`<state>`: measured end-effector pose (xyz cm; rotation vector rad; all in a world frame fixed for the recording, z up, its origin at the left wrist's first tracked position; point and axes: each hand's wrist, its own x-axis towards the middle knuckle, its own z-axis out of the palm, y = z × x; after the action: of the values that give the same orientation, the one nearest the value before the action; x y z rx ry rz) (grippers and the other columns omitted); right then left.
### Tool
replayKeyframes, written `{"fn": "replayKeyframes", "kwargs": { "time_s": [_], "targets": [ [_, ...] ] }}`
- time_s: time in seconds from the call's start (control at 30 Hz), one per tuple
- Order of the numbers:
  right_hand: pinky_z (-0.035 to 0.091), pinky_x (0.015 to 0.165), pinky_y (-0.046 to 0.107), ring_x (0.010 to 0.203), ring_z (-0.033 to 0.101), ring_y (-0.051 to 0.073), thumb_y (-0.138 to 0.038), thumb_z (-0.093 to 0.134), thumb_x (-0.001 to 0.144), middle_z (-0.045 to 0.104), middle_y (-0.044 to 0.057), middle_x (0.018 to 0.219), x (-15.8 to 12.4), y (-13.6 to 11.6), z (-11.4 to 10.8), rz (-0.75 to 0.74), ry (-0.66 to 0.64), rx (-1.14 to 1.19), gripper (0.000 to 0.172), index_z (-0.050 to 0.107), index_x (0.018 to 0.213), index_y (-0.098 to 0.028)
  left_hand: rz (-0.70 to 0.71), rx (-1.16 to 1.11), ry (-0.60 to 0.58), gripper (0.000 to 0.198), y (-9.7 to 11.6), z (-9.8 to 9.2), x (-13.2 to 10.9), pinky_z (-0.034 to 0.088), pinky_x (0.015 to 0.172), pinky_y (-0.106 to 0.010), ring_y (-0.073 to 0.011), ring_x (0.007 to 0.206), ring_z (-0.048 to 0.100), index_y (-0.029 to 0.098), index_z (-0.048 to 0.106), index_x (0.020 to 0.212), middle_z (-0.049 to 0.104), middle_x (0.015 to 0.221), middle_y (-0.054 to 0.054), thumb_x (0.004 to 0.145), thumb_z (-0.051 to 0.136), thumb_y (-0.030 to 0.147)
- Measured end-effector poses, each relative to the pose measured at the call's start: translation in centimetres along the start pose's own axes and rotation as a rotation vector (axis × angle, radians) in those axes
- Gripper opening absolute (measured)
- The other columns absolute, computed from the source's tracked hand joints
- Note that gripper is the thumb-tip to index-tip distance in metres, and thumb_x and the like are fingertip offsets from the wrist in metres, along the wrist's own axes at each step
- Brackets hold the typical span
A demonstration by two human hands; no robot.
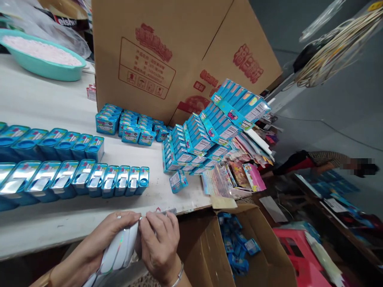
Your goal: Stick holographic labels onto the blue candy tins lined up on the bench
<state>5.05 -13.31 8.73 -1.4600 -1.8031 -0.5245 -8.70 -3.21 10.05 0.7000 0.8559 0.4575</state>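
Fingers of left hand (100,239) and right hand (160,244) clasping white shiny sheets (119,251) at near edge of desk (44,226). Sheets' long axis slants up rightward between hands; right hand nearer upper end. Blue tins (97,181) stand beyond, on desk.

A turquoise basin (50,72) of pale pink stuff (42,50) sat on the white bench (36,227), near a large cardboard box (185,48) printed in red. Pale cables (326,59) hung bundled along the grey wall (344,103), and a person (326,158) in a striped top bent forward beyond.
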Motion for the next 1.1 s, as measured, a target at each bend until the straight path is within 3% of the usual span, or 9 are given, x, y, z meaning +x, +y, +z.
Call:
{"fn": "replayKeyframes", "kwargs": {
  "time_s": [0.13,0.27,0.5,0.63,0.7,0.77,0.83,0.97,1.1],
  "targets": [
    [0.039,0.106,0.043,0.101,0.068,0.022,-0.013,0.055,0.096,0.077,0.008,0.112,0.2,0.2,-0.2,-0.011,-0.022,0.011,0.028,0.07,0.118,-0.017,-0.068,-0.11,0.036,0.02,0.3,0.2,0.0,0.056,0.071,-0.033,-0.0252,0.072,0.067,0.015,0.076,0.061,0.076,0.071,-0.009,0.049,0.089,0.024],
    [0.038,0.106,0.044,0.103,0.067,0.023,-0.013,0.055,0.095,0.076,0.009,0.115,0.4,0.4,-0.3,-0.011,-0.045,0.044,0.027,0.069,0.118,-0.018,-0.093,-0.123,-0.028,0.02,0.1,0.1,0.3,0.056,0.069,-0.035,-0.0279,0.074,0.07,0.014,0.077,0.064,0.078,0.076,-0.012,0.051,0.088,0.025],
    [0.043,0.1,0.043,0.108,0.064,0.023,-0.006,0.05,0.095,0.07,0.008,0.115,1.3,0.0,-0.7,0.186,-0.07,0.255,0.021,0.06,0.103,-0.023,0.065,-0.005,-0.016,0.028,-1.2,-1.2,2.1,0.054,0.065,-0.03,-0.024,0.071,0.068,0.015,0.075,0.065,0.077,0.074,-0.009,0.057,0.089,0.038],
    [0.045,0.09,0.038,0.098,0.061,0.021,-0.011,0.044,0.1,0.065,0.004,0.097,3.1,0.8,-2.9,0.349,-0.182,0.408,0.017,0.055,0.096,-0.024,0.233,0.191,0.21,0.056,-2.6,-3.0,4.3,0.054,0.066,-0.029,-0.0245,0.077,0.071,0.013,0.079,0.104,0.08,0.093,-0.011,0.062,0.087,0.05],
    [0.043,0.084,0.034,0.089,0.058,0.019,-0.016,0.045,0.102,0.061,0.002,0.089,4.4,1.9,-3.9,0.424,-0.239,0.447,0.015,0.054,0.093,-0.024,0.337,0.327,0.281,0.063,-3.4,-3.6,4.9,0.056,0.073,-0.033,-0.0286,0.087,0.073,0.015,0.078,0.112,0.081,0.103,-0.012,0.064,0.083,0.057],
    [0.042,0.082,0.032,0.088,0.056,0.018,-0.019,0.049,0.102,0.06,0.001,0.088,5.9,3.3,-4.3,0.459,-0.318,0.492,0.014,0.054,0.09,-0.023,0.425,0.432,0.234,0.057,-4.2,-3.7,5.0,0.056,0.09,-0.037,-0.0321,0.105,0.071,0.019,0.081,0.107,0.08,0.111,-0.011,0.071,0.078,0.062],
    [0.041,0.082,0.03,0.088,0.057,0.017,-0.018,0.053,0.101,0.061,0.0,0.087,7.4,4.7,-4.1,0.456,-0.437,0.529,0.014,0.055,0.088,-0.023,0.465,0.465,0.123,0.057,-4.6,-3.3,4.5,0.053,0.096,-0.037,-0.0312,0.106,0.069,0.023,0.082,0.109,0.08,0.104,-0.009,0.08,0.067,0.069],
    [0.038,0.083,0.028,0.088,0.056,0.016,-0.015,0.057,0.1,0.063,-0.001,0.087,9.5,6.6,-2.1,0.387,-0.599,0.521,0.014,0.057,0.087,-0.022,0.437,0.397,-0.128,0.086,-4.2,-1.4,3.3,0.054,0.073,-0.034,-0.0247,0.068,0.062,0.019,0.078,0.12,0.065,0.06,-0.003,0.082,0.043,0.087],
    [0.038,0.082,0.028,0.086,0.057,0.015,-0.012,0.06,0.098,0.064,-0.002,0.086,10.3,7.4,0.7,0.337,-0.671,0.484,0.014,0.059,0.087,-0.021,0.312,0.405,-0.067,0.069,-2.5,0.4,3.5,0.045,0.065,-0.028,-0.0207,0.067,0.055,0.016,0.081,0.083,0.063,0.064,-0.003,0.075,0.061,0.081]
  ]
}}
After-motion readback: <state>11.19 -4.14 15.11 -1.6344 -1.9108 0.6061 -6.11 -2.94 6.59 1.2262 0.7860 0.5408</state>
